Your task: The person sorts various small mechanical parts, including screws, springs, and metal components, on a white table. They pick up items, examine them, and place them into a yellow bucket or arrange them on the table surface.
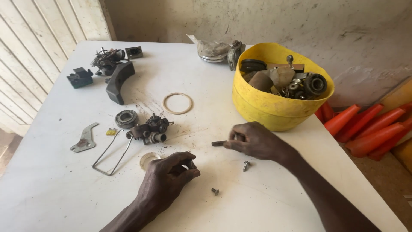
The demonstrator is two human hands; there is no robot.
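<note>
Left hand [168, 180] pinching a small metal part [190, 164], right hand [255, 140] gripping a dark rod [218, 143] beside yellow tub [266, 107].

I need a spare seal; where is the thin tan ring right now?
In the head view the tan ring lies flat on the white table, left of the yellow bowl and up-right of the round bearing.

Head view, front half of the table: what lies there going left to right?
Flat bracket → wire bail → left hand → small screw → second screw → right hand.

A repair workshop: yellow tub [274, 107] of greasy engine parts.
</note>
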